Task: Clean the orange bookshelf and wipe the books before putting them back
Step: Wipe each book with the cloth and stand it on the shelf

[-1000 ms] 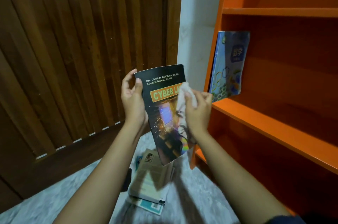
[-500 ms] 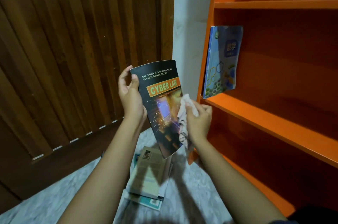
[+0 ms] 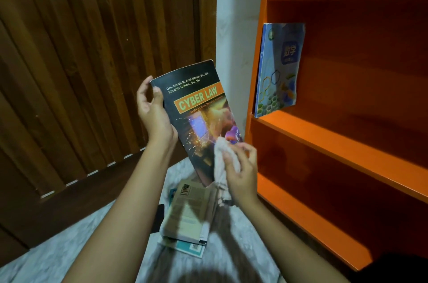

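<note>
Book (image 3: 196, 116) stood tilted, its spine edge clamped in the left hand (image 3: 154, 116); beside its lower corner, the right hand (image 3: 240, 176) clutched a cloth (image 3: 221, 167) against the cover.

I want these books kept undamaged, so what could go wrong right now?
The left hand holds the Cyber Law book by one top corner only, so the cloth pushed by the right hand could bend the cover or break that grip. If it drops, it lands on the floor pile. The blue book leans unsupported and could topple.
</note>
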{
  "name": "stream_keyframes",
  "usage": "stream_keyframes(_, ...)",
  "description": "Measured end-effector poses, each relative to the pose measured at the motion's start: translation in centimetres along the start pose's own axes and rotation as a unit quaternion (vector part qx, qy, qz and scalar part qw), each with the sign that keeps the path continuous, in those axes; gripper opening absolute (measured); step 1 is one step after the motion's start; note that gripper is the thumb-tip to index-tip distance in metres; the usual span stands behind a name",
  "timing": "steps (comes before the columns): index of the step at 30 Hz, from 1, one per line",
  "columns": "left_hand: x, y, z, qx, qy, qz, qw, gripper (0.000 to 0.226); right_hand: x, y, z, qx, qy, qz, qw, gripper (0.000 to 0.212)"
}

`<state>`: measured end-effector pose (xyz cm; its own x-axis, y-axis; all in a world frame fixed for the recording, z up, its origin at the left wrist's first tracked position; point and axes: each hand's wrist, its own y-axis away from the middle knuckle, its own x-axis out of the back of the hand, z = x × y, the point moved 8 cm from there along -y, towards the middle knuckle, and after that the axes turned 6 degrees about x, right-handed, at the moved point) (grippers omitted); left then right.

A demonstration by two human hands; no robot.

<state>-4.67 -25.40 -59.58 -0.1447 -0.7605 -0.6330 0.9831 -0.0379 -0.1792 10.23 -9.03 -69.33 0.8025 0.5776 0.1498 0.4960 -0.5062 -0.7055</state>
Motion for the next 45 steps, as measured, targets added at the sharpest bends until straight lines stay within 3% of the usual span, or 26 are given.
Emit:
stream_keyframes(3,-1.3,0.9,-0.4,0.027,-0.012,-0.052,0.998,0.027,1.1,-2.4,2.4,-0.102,-0.023,-0.023,0.994,0.021)
stream_keyframes(5,-2.9,1.8,-0.9,0.042,-0.020,-0.094,0.994,0.029,1.6,-4.7,2.2,-0.146,-0.112,-0.049,0.982,0.015)
stream_keyframes(8,-6.3,2.8,-1.0,0.037,-0.017,-0.139,0.989,0.027,2.9,-8.1,2.2,-0.195,-0.200,-0.098,0.955,0.029)
stream_keyframes(11,-10.2,3.1,-1.0,-0.006,-0.019,-0.173,0.985,0.024,6.0,-11.6,2.5,-0.184,-0.199,-0.099,0.957,0.037)
stream_keyframes(17,-18.3,3.6,-4.0,-0.114,-0.132,-0.239,0.955,0.042,12.6,-18.3,4.2,-0.090,-0.145,0.012,0.985,0.038)
stream_keyframes(20,-20.8,3.5,-7.2,-0.133,-0.205,-0.267,0.932,0.052,14.0,-19.4,6.6,-0.091,-0.138,0.062,0.984,0.036)
stream_keyframes(24,-23.1,2.5,-9.7,-0.196,-0.283,-0.261,0.902,0.062,13.6,-20.2,10.6,-0.117,-0.145,0.122,0.975,0.038)
stream_keyframes(27,-24.8,1.0,-11.2,-0.245,-0.343,-0.256,0.870,0.065,13.2,-20.6,14.0,-0.197,-0.146,0.157,0.957,0.023)
stream_keyframes(29,-25.8,0.2,-11.9,-0.278,-0.380,-0.250,0.846,0.066,12.8,-20.8,15.8,-0.242,-0.139,0.151,0.948,0.040)
stream_keyframes(30,-26.2,-0.1,-12.2,-0.288,-0.393,-0.246,0.838,0.067,12.6,-21.4,16.1,-0.233,-0.142,0.150,0.950,0.046)
stream_keyframes(34,-26.9,-1.2,-13.1,-0.319,-0.424,-0.223,0.818,0.069,12.8,-24.6,16.6,-0.148,-0.192,0.213,0.947,0.037)
stream_keyframes(37,-27.0,-1.8,-13.7,-0.326,-0.427,-0.222,0.814,0.069,12.5,-26.0,17.7,-0.129,-0.184,0.174,0.959,0.048)
stream_keyframes(45,-26.1,-1.9,-14.3,-0.305,-0.414,-0.238,0.824,0.068,10.5,-26.1,19.0,-0.119,-0.082,0.104,0.984,0.038)
